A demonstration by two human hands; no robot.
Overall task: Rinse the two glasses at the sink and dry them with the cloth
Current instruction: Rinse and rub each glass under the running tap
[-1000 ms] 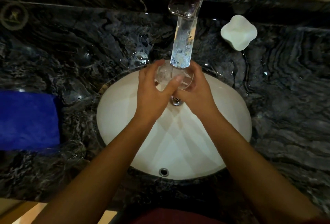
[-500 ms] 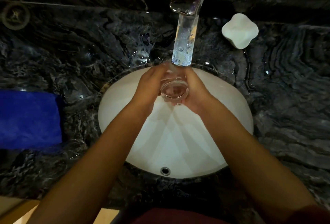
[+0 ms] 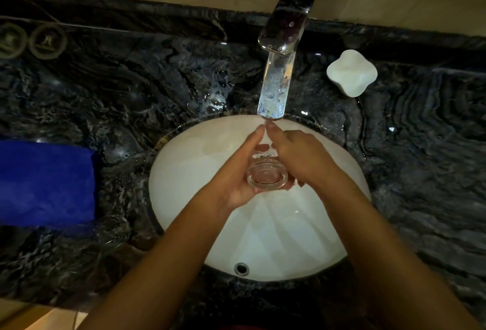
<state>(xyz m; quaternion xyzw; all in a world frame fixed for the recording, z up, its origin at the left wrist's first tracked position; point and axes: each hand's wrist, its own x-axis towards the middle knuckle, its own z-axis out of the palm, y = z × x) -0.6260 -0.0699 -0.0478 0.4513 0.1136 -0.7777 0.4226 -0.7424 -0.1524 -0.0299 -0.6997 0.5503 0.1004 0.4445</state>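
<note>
A clear glass point(image 3: 267, 177) is held over the white sink basin point(image 3: 184, 172), tilted so its thick base faces me. My left hand point(image 3: 236, 180) cups it from the left and underneath. My right hand point(image 3: 302, 159) wraps it from the right. The fingertips of both hands meet just under the end of the tap's spout point(image 3: 276, 88). A second clear glass point(image 3: 113, 227) shows faintly on the dark counter left of the basin. The folded blue cloth point(image 3: 44, 182) lies at the left edge of the counter.
The dark marble counter point(image 3: 420, 172) surrounds the basin and is wet behind it. A white soap dish point(image 3: 351, 76) sits right of the tap. Two round discs point(image 3: 47, 42) lie at the back left. An overflow hole point(image 3: 241, 268) marks the basin's near wall.
Both hands have drawn the glass away from the spout and toward me, turning its base up. The view has shifted so more of the wall shows.
</note>
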